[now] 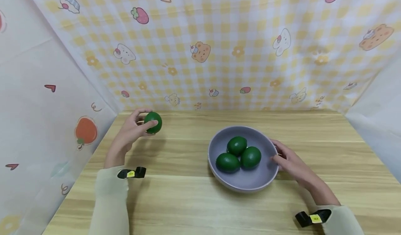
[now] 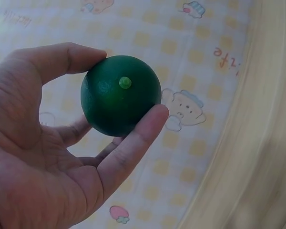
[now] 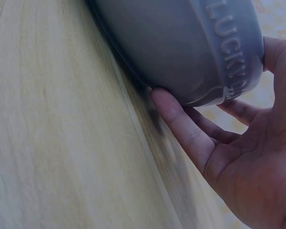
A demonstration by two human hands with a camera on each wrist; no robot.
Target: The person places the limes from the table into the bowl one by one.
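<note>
My left hand (image 1: 131, 130) is at the far left, near the back of the table, and pinches a dark green lime (image 1: 153, 123) above the wood. A small pale stem end shows on this lime (image 2: 120, 102) in the left wrist view, with thumb and fingers around its sides. To the right stands a grey-purple bowl (image 1: 242, 182) holding three more green limes (image 1: 237, 146). My right hand (image 1: 291, 163) grips the bowl's right side, thumb over the rim. In the right wrist view, fingers (image 3: 188, 126) reach under the bowl's wall, which bears raised "LUCKY" lettering.
The light wooden table (image 1: 175, 200) runs back to a yellow-checked cloth (image 1: 219, 71) with cartoon prints. A white printed sheet (image 1: 34, 106) borders the left side, and a plain pale one (image 1: 379, 123) the right. Each wrist carries a black strap (image 1: 131, 173).
</note>
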